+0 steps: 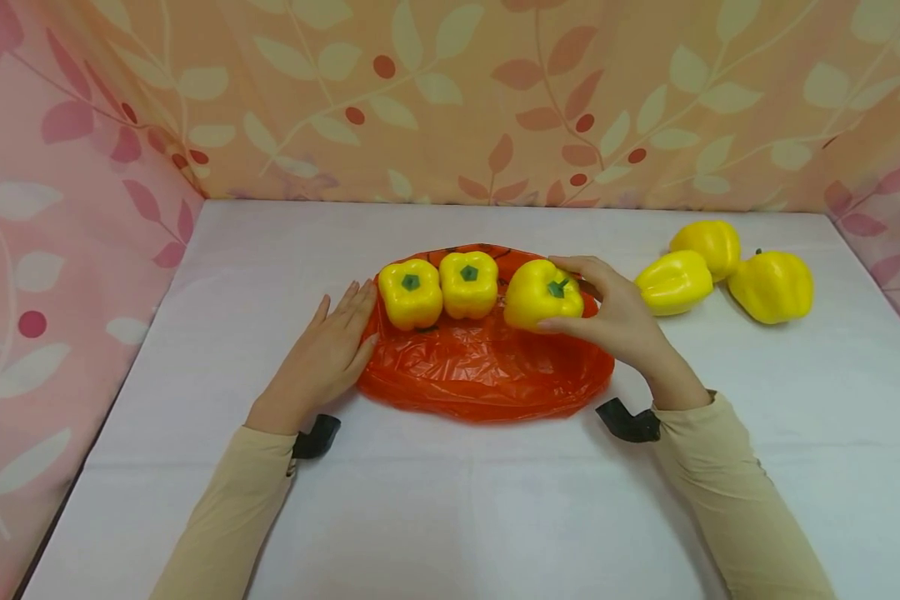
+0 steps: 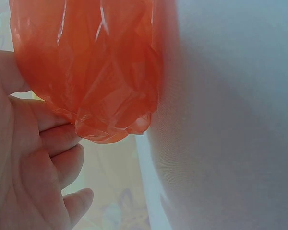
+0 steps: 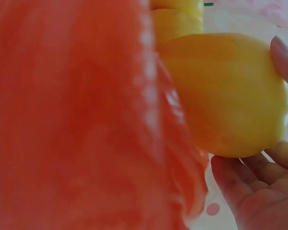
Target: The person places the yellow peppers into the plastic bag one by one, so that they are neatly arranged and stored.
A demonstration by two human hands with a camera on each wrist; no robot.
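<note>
An orange-red plastic bag (image 1: pixel 487 367) lies spread on the table with its mouth open upward. Two yellow bell peppers, the left one (image 1: pixel 411 293) and the middle one (image 1: pixel 468 286), sit along its back part, green stems up. My right hand (image 1: pixel 621 321) grips a third yellow bell pepper (image 1: pixel 534 296) between thumb and fingers at the bag's right side; the right wrist view shows this pepper (image 3: pixel 225 96) beside the red plastic. With fingers fairly straight, my left hand (image 1: pixel 328 354) rests against the bag's left edge; its fingertips meet the plastic (image 2: pixel 91 72) in the left wrist view.
Three more yellow bell peppers, one lying (image 1: pixel 673 283), one behind (image 1: pixel 708 248) and one at right (image 1: pixel 771 286), form a group at the back right. A white cloth (image 1: pixel 450 517) covers the table. Leaf-patterned curtains (image 1: pixel 435 100) stand behind it and at both sides.
</note>
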